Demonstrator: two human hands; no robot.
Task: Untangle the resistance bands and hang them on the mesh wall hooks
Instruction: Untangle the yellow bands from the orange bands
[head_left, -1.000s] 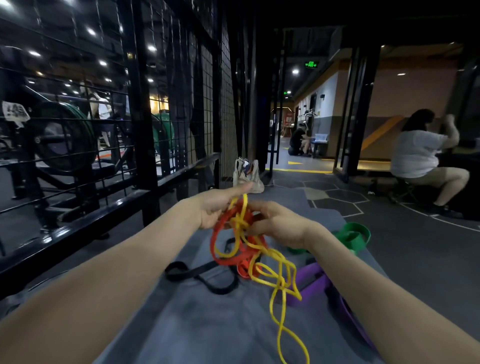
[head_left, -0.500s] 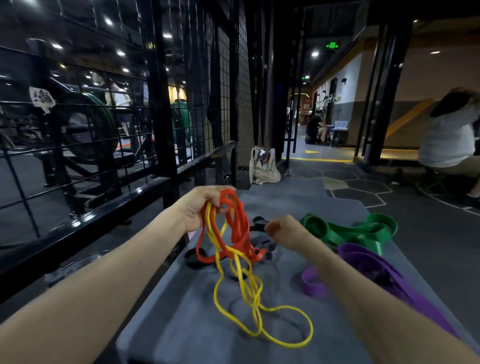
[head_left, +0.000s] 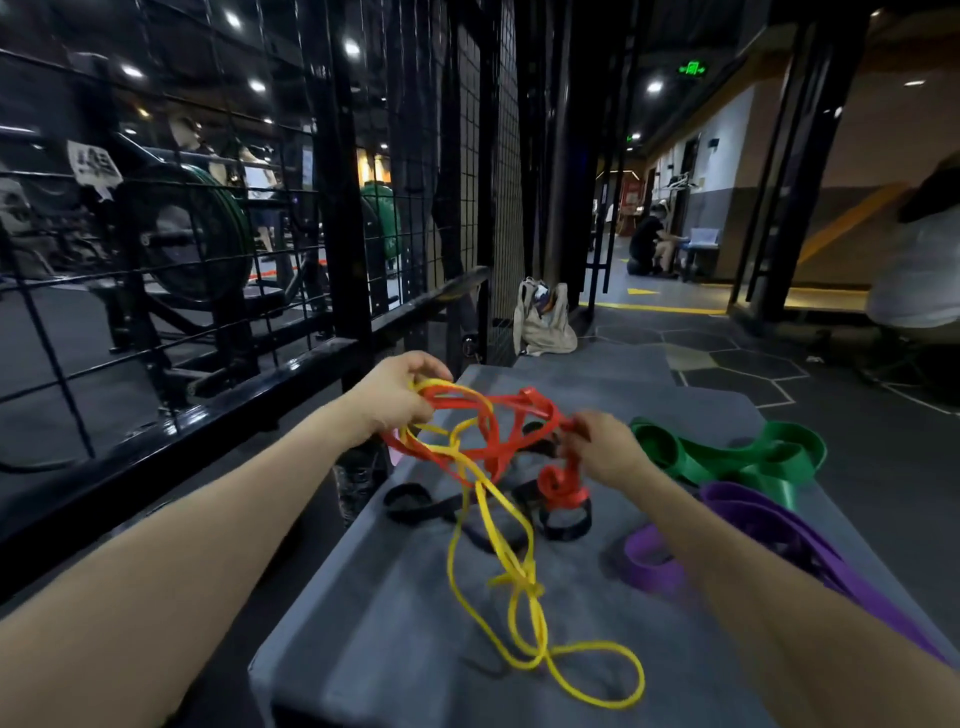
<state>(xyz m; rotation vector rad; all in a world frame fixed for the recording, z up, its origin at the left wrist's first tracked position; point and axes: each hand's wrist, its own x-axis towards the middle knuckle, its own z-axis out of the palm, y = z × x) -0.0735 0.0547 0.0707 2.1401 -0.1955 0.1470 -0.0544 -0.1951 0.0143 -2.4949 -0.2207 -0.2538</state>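
Head view: the left hand (head_left: 392, 392) holds a grip on strands of both the red band (head_left: 488, 423) and the yellow band (head_left: 511, 564), fingers curled round them at the near-left corner of the grey tabletop (head_left: 395, 623). The right hand (head_left: 602, 449) pinches the red band's other end, so the red loops stretch between the two hands above the tabletop. Half a second ago the hands were closer and the red band hung bunched from the left hand; now it is spread sideways, and the yellow band droops free below it, its long loop lying on the tabletop toward the viewer. That spread suggests the two bands are being teased apart, though they cross near the left hand and a yellow knot sits lower down, so the untangling looks unfinished. A black band (head_left: 415, 501) lies flat under the red one; whether it is caught in the tangle is hard to tell through the blur. The green band (head_left: 727, 457) and purple band (head_left: 727, 525) lie to the right. The mesh wall (head_left: 470, 171) stands to the left; no hook can be made out on it.
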